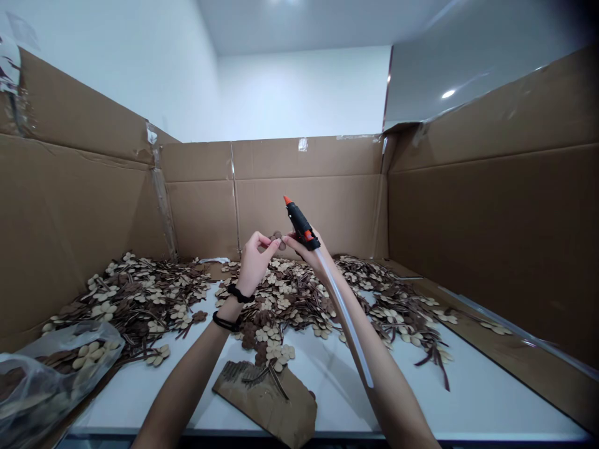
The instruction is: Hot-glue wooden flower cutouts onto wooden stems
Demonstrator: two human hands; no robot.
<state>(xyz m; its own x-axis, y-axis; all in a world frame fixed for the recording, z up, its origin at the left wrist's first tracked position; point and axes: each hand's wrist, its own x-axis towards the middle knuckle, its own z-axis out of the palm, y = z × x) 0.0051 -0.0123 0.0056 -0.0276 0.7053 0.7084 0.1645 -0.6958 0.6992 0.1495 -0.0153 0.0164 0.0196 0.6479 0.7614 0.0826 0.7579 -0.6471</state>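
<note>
Head view: I see left hand (254, 262) pinching brown flower (277, 236); right hand (314, 257) apparently gripping glue gun (299, 219). Cardboard walls (309, 212) bound flower pile (299, 302); plastic bag (96, 340) sits left.

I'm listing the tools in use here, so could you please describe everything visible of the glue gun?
The glue gun has a black, plastic-looking body, an orange-red tip and a small orange-red part near its rear. A long, translucent glue stick extends from its back, seen alongside the right forearm. The right hand holds it tilted, tip upward and slightly left. The trigger cannot be made out.
</note>
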